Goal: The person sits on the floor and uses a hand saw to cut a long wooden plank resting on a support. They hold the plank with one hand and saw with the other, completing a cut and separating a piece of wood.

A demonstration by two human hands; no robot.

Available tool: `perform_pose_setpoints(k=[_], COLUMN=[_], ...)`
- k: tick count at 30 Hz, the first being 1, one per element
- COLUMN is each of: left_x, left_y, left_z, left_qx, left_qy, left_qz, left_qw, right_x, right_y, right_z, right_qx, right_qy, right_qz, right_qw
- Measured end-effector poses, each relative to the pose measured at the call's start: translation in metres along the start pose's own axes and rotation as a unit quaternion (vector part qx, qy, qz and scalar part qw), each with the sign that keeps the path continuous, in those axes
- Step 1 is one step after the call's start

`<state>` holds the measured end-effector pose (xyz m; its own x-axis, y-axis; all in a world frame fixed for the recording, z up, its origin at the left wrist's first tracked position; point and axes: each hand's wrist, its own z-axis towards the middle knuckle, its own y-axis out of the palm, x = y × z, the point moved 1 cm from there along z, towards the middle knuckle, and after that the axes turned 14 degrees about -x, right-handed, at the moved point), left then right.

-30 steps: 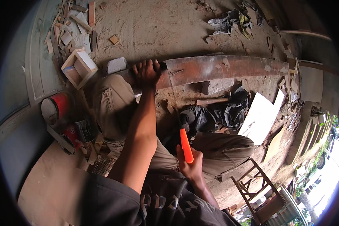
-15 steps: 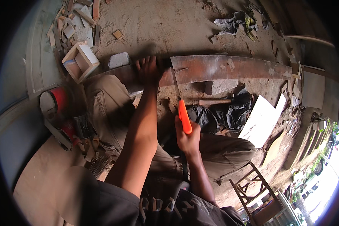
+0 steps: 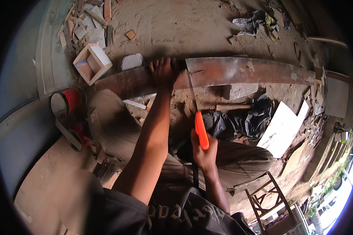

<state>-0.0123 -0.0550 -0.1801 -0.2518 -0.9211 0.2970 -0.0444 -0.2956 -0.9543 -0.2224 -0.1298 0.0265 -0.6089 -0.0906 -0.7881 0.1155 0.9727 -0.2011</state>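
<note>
A long, worn brown wooden board (image 3: 247, 72) lies crosswise in front of me, its left part in shadow by my knee. My left hand (image 3: 163, 73) presses down on it with the fingers spread, their tips at the far edge. My right hand (image 3: 205, 153) is wrapped round the orange handle of a handsaw (image 3: 201, 130). The saw's thin blade runs away from me across the board, just right of my left hand. Where the teeth meet the wood is too small to make out.
Beyond the board lie a white block (image 3: 132, 61) and an open wooden box (image 3: 92, 64). Red cans (image 3: 72, 101) stand at left. On the near side, a wooden-handled tool (image 3: 233, 107), black plastic (image 3: 259, 121) and a white sheet (image 3: 282, 129) lie at right. Offcuts litter the far left.
The saw and my right hand have come a little toward me. My left hand stays on the board. The whole view has shifted slightly, so things appear farther right.
</note>
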Motion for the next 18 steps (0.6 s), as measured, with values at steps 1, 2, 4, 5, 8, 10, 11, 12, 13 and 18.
perform_pose_setpoints(k=[1, 2, 4, 5, 8, 10, 11, 12, 13, 18], left_x=[-0.007, -0.007, -0.005, -0.002, 0.001, 0.0, -0.001, 0.0, 0.001, 0.001], left_y=[-0.003, -0.004, -0.008, -0.01, -0.01, -0.009, -0.01, -0.009, -0.007, -0.007], left_z=[0.012, 0.013, 0.015, 0.014, 0.014, 0.015, 0.009, 0.014, 0.013, 0.011], left_qx=[0.026, 0.017, 0.0, -0.011, -0.016, -0.022, -0.03, -0.032, -0.026, -0.005], left_qy=[0.0, 0.0, -0.002, 0.003, 0.027, 0.023, 0.014, 0.003, 0.0, 0.003], left_qz=[0.008, 0.013, 0.024, 0.014, 0.029, 0.015, 0.006, -0.007, 0.0, 0.001], left_qw=[1.0, 1.0, 1.0, 1.0, 0.999, 0.999, 0.999, 0.999, 1.0, 1.0], right_x=[0.002, 0.004, 0.009, 0.004, -0.002, -0.004, -0.002, -0.001, -0.003, 0.01], right_y=[0.004, 0.004, 0.002, -0.001, -0.001, -0.003, -0.004, -0.009, -0.012, -0.005], right_z=[-0.018, -0.035, -0.023, -0.002, 0.031, 0.011, -0.006, -0.028, -0.037, -0.014], right_qx=[0.008, 0.021, 0.009, 0.006, -0.002, -0.008, -0.011, -0.014, -0.021, -0.014], right_qy=[-0.037, -0.058, -0.057, -0.04, -0.045, -0.031, -0.025, -0.037, -0.022, -0.03], right_qz=[-0.015, -0.032, -0.043, -0.052, -0.012, -0.011, -0.01, -0.061, -0.07, -0.11], right_qw=[0.999, 0.998, 0.997, 0.998, 0.999, 0.999, 1.0, 0.997, 0.997, 0.993])
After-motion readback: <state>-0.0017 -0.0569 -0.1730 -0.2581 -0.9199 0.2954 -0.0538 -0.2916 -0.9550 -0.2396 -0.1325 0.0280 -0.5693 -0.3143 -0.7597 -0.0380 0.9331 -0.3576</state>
